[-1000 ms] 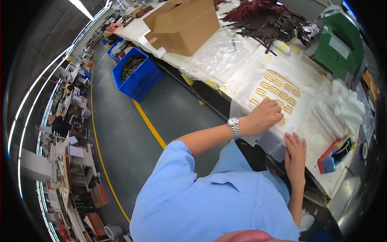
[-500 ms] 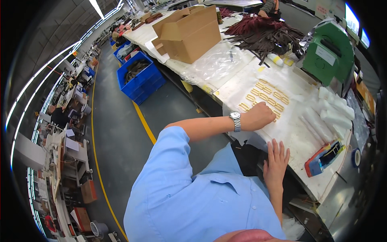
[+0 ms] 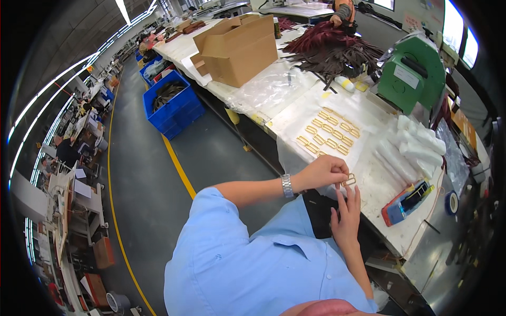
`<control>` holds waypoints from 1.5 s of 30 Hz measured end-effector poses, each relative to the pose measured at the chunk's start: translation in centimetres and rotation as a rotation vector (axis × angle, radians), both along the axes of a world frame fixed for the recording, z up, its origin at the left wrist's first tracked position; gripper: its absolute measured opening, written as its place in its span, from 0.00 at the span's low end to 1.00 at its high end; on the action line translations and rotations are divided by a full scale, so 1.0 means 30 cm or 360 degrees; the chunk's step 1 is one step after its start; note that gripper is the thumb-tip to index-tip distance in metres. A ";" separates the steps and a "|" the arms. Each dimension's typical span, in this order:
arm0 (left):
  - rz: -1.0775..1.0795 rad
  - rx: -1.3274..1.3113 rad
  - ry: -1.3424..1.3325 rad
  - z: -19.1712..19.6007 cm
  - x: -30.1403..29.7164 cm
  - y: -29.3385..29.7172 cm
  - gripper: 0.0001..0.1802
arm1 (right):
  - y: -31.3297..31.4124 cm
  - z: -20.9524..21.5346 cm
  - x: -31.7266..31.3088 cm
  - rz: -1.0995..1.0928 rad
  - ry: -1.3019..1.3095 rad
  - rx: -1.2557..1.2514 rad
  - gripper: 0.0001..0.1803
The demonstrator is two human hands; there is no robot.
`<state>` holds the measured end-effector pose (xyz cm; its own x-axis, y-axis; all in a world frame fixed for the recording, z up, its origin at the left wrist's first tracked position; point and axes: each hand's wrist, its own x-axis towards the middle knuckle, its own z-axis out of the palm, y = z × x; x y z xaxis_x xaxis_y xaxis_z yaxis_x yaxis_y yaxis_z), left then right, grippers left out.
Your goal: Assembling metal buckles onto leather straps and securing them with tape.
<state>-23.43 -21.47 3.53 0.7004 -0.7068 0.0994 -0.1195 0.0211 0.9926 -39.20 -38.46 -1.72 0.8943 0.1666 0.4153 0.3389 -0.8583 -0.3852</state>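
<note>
— Pinching the gold buckle [image 3: 348, 180] at the table's near edge, the left hand [image 3: 322, 171] was closed on it; the right hand [image 3: 345, 218] lay just under it, fingers spread and holding nothing.

— What could have gone wrong?

— A loose pinch could have dropped the buckle off the white sheet [image 3: 316, 113] to the floor.

— And farther back?

— A careless sleeve could have scattered the rows of buckles [image 3: 329, 134]; the cardboard box [image 3: 237, 45] sat well apart.
</note>
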 end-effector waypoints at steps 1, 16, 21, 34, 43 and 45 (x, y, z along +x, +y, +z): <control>-0.0020 -0.0061 0.0097 -0.019 -0.034 0.002 0.08 | -0.008 0.001 -0.014 -0.0008 -0.0091 0.0294 0.38; 0.0011 -0.0095 0.0159 -0.198 -0.274 0.106 0.08 | 0.125 -0.017 -0.121 -0.0202 0.0652 0.2224 0.12; 0.0033 -0.0052 0.0122 -0.150 -0.282 0.090 0.08 | 0.079 -0.019 -0.113 -0.0207 0.0532 0.1973 0.10; -0.0494 -0.0147 0.0605 -0.085 -0.373 -0.132 0.09 | -0.104 -0.041 -0.242 -0.0314 0.0432 0.2453 0.09; -0.0501 -0.0138 0.0516 -0.052 -0.280 -0.130 0.03 | -0.200 0.177 -0.409 -0.0507 0.0348 0.2141 0.09; -0.0494 -0.0113 0.0509 -0.062 -0.261 -0.150 0.03 | -0.260 0.218 -0.442 -0.0725 0.0006 0.2099 0.09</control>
